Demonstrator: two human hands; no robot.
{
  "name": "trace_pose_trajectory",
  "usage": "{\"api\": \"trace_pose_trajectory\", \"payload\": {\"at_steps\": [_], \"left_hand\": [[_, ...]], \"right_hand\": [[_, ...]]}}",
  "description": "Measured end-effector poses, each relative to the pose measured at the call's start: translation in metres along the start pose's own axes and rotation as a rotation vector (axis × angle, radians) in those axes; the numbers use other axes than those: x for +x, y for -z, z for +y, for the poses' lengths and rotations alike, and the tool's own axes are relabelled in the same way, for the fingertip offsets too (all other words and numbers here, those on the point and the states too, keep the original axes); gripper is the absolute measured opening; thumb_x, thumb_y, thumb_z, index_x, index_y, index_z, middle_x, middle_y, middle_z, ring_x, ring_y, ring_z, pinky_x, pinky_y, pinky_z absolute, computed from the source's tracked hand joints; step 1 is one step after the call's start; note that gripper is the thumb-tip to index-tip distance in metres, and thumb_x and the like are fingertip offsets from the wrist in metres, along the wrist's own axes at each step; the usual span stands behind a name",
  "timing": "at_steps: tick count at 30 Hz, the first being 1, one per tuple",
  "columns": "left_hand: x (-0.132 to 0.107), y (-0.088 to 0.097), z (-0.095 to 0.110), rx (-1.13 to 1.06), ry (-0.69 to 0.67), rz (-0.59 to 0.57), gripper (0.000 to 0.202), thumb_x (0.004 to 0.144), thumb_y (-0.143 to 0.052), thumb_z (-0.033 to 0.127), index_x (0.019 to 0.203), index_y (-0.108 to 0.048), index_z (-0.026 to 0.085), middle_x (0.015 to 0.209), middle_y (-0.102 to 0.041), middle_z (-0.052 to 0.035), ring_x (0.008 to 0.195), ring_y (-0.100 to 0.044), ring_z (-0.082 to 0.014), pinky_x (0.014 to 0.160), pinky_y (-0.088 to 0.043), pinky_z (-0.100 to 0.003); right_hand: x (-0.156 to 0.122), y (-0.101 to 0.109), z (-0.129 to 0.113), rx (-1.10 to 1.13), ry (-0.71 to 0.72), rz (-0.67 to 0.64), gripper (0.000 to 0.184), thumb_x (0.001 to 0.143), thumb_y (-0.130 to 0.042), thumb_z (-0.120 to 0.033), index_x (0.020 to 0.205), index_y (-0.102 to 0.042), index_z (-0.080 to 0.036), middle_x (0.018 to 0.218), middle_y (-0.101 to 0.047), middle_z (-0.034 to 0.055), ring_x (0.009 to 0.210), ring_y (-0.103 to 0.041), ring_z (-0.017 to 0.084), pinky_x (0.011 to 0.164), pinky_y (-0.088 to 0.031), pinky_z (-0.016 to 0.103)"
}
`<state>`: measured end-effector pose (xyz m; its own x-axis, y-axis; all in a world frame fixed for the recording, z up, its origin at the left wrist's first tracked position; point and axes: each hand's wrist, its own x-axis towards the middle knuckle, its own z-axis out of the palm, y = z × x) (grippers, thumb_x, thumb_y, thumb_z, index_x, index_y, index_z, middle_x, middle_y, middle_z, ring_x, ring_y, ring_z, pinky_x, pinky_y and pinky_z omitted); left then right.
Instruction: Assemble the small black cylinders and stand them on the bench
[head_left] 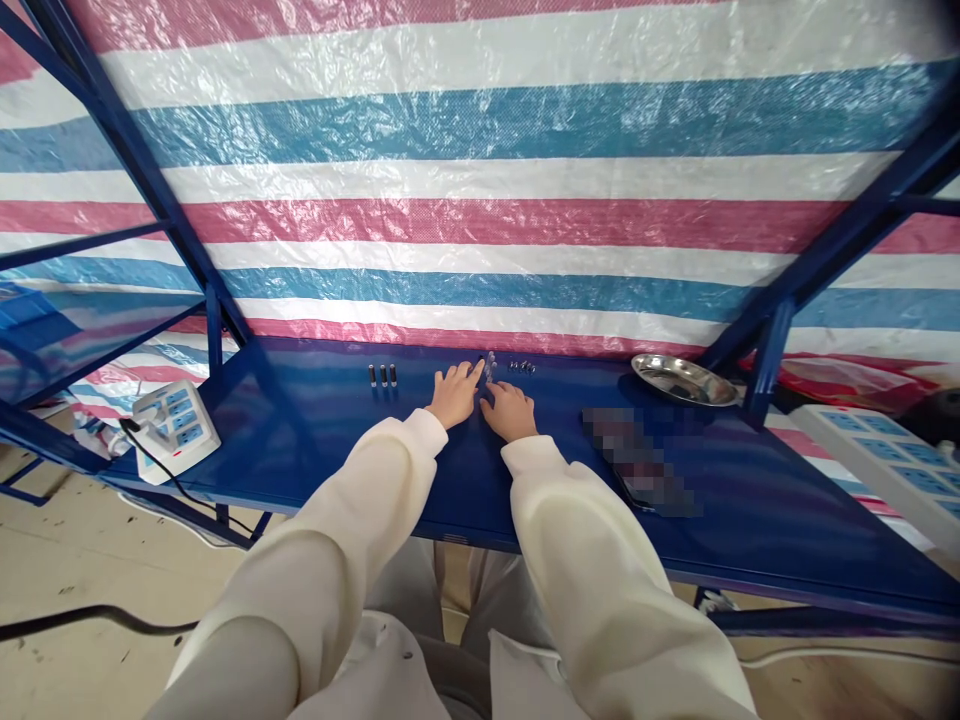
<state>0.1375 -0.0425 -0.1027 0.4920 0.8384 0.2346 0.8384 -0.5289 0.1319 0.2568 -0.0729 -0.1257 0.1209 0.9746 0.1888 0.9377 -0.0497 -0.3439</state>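
Observation:
My left hand (455,393) rests on the blue table with its fingers stretched and apart. Its index fingertip is beside a small cluster of clear or silvery pieces (490,366), too small to name. On the other side of that cluster lies my right hand (511,411), its fingers loosely bent and nothing visible in them. Just right of the cluster is a group of small shiny metal parts (522,367). Three short black cylinders with pale lower ends (383,376) stand in a row left of my hands.
A blue table (300,430) spans the view. To the right are a blurred-out dark flat object (637,460) and a round metal dish (684,381) with something dark in it. Power strips sit at the left (176,430) and right (892,455). Striped sheeting (480,220) hangs behind.

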Motion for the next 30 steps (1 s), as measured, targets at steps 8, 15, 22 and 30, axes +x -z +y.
{"api": "trace_pose_trajectory", "payload": {"at_steps": [8, 15, 22, 30], "left_hand": [[0.018, -0.010, -0.003, 0.048, -0.027, 0.038, 0.045, 0.085, -0.043, 0.013, 0.130, -0.046, 0.020, 0.135, -0.042, -0.0139, 0.115, -0.044, -0.0285, 0.089, -0.035, -0.044], [0.007, 0.007, -0.010, -0.042, -0.017, 0.132, 0.019, 0.088, -0.046, 0.019, 0.095, -0.063, 0.016, 0.098, -0.065, -0.0097, 0.094, -0.057, -0.0235, 0.083, -0.036, -0.039], [-0.023, 0.004, -0.028, -0.365, 0.076, 0.324, 0.010, 0.083, -0.057, 0.023, 0.087, -0.065, 0.018, 0.088, -0.067, -0.0045, 0.085, -0.059, -0.0178, 0.077, -0.043, -0.031], [-0.026, -0.007, -0.033, -0.528, 0.081, 0.419, 0.005, 0.078, -0.062, 0.021, 0.080, -0.065, 0.017, 0.082, -0.065, -0.0046, 0.078, -0.059, -0.0151, 0.079, -0.047, -0.030]], "right_hand": [[0.003, -0.004, -0.001, 0.006, -0.003, -0.056, 0.044, 0.089, -0.041, -0.030, 0.132, -0.047, -0.021, 0.141, -0.043, 0.0125, 0.131, -0.034, 0.028, 0.103, -0.026, 0.053], [0.006, -0.009, -0.002, 0.000, -0.001, -0.066, 0.046, 0.091, -0.037, -0.035, 0.135, -0.043, -0.022, 0.143, -0.039, 0.0122, 0.134, -0.029, 0.028, 0.104, -0.023, 0.058], [0.010, -0.014, -0.002, -0.019, 0.012, -0.077, 0.052, 0.092, -0.033, -0.041, 0.140, -0.037, -0.021, 0.146, -0.035, 0.0126, 0.136, -0.024, 0.030, 0.104, -0.019, 0.062], [0.011, -0.016, -0.001, -0.011, 0.000, -0.071, 0.054, 0.092, -0.031, -0.042, 0.141, -0.034, -0.019, 0.146, -0.034, 0.0130, 0.136, -0.023, 0.029, 0.104, -0.018, 0.063]]}}
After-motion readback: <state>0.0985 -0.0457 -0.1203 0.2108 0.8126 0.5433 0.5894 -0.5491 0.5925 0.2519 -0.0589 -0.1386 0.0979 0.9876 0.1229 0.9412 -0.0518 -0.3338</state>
